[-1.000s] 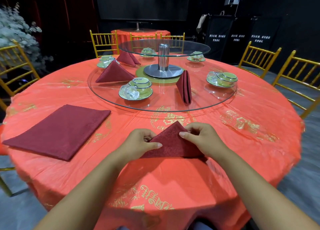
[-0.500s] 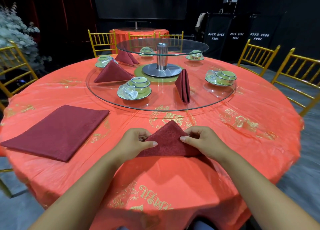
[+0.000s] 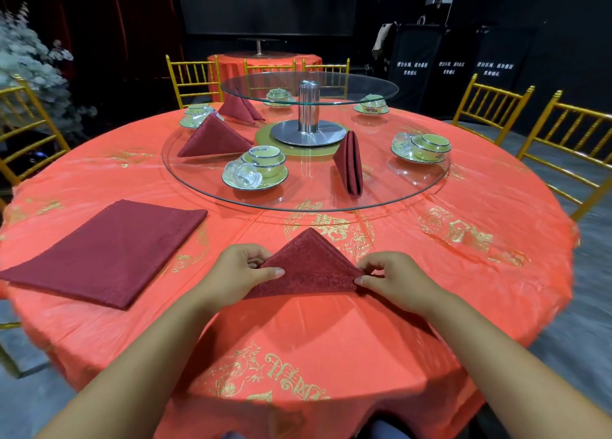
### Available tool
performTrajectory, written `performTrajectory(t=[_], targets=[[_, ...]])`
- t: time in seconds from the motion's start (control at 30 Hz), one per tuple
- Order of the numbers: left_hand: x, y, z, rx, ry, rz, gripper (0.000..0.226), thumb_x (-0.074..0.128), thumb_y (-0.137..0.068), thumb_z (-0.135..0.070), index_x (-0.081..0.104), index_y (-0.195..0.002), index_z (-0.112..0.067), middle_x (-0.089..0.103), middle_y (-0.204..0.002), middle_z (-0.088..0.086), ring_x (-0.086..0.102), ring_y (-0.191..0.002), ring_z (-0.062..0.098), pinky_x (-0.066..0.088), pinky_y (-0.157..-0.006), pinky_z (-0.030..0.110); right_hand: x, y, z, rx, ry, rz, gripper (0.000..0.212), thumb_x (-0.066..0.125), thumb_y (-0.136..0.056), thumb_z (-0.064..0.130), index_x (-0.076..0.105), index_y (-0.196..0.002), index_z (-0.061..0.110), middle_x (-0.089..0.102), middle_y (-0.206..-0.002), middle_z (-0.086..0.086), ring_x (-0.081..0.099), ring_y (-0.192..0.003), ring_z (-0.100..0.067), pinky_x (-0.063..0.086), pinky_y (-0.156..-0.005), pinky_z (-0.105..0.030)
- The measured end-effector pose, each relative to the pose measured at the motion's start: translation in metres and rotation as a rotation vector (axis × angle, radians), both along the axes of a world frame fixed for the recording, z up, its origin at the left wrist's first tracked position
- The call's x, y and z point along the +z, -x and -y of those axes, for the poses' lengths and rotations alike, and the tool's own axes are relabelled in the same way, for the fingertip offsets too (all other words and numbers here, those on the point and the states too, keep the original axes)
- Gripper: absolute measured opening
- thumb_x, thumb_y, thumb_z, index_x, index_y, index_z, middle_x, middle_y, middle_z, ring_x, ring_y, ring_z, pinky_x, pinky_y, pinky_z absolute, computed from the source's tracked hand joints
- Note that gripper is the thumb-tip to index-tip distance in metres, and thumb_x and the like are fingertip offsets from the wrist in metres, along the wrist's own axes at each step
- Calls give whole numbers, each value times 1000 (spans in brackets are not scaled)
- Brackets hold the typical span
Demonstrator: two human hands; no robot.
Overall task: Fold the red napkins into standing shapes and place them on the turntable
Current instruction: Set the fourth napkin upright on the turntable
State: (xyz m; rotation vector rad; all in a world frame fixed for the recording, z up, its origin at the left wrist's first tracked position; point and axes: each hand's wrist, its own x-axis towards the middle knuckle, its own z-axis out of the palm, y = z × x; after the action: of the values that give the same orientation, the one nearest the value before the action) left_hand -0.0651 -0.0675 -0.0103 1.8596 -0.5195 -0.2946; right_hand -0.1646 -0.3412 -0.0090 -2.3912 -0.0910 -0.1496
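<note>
While you pinch it from both sides, the triangular napkin (image 3: 311, 266) lies on the surface (image 3: 331, 339) directly between your hands, apex pointing away from you.

Left hand (image 3: 238, 269): closed on the napkin's left slanted edge, thumb on top, fingers curled behind the fold.
Right hand (image 3: 394, 279): closed on the right corner, thumb tip and forefinger meeting on the cloth.
The base edge runs from one hand to the other and touches the surface. You cannot tell whether the apex is lifted off it.

Left of your left hand, well apart, the flat napkin (image 3: 106, 249) lies folded square on the surface.

Beyond both hands is the glass turntable (image 3: 331, 206), its near rim just past the apex. On it:
- tent napkin (image 3: 215, 138), beyond your left hand
- rear napkin (image 3: 238, 109), farther back behind the tent
- upright napkin (image 3: 349, 165), narrow, beyond your right hand
- near cup set (image 3: 258, 170) on its green saucer, between the tent and the upright napkin
- far cup set (image 3: 422, 147), out past your right hand

Gold chairs (image 3: 490, 110) ring the surface.
</note>
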Motion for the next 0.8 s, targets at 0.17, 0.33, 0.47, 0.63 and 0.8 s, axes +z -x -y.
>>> performTrajectory(t=[0.17, 0.33, 0.47, 0.63, 0.8], targets=[[0, 0, -2, 10, 1, -1, 11, 77, -76, -5, 67, -74, -7, 68, -65, -1, 59, -59, 10, 47, -57, 22, -3, 1, 0, 6, 112, 39, 12, 72, -79, 12, 73, -88, 20, 66, -82, 11, 58, -78, -7, 46, -77, -27], [1, -2, -5, 21, -12, 6, 12, 78, -76, -7, 67, -73, -10, 69, -64, -2, 60, -58, 8, 47, -55, 19, -4, 3, 2, 2, 187, 74, 15, 72, -79, 13, 73, -93, 19, 63, -82, 12, 58, -79, -9, 44, -74, -22], [0, -3, -8, 26, -9, -3, 13, 78, -76, -7, 67, -72, -12, 68, -62, -2, 59, -57, 9, 46, -55, 21, -7, 4, 5, -31, 134, 70, 16, 74, -78, 12, 74, -91, 20, 59, -76, 21, 56, -74, 4, 40, -69, -9], [-1, -6, -8, 23, 9, -13, 13, 77, -76, -5, 67, -72, -11, 68, -63, -1, 59, -57, 9, 47, -56, 22, -12, 4, 5, -32, 54, 68, 20, 74, -76, 7, 75, -90, 21, 66, -79, 17, 60, -80, 4, 46, -73, -15], [6, -13, 1, 22, 38, 12, 10, 76, -77, -5, 68, -76, -9, 72, -73, 3, 63, -64, 10, 49, -62, 21, -9, -4, 5, -72, 51, 103, 26, 72, -77, 4, 71, -83, 30, 65, -75, 18, 58, -76, 7, 40, -67, -7]])
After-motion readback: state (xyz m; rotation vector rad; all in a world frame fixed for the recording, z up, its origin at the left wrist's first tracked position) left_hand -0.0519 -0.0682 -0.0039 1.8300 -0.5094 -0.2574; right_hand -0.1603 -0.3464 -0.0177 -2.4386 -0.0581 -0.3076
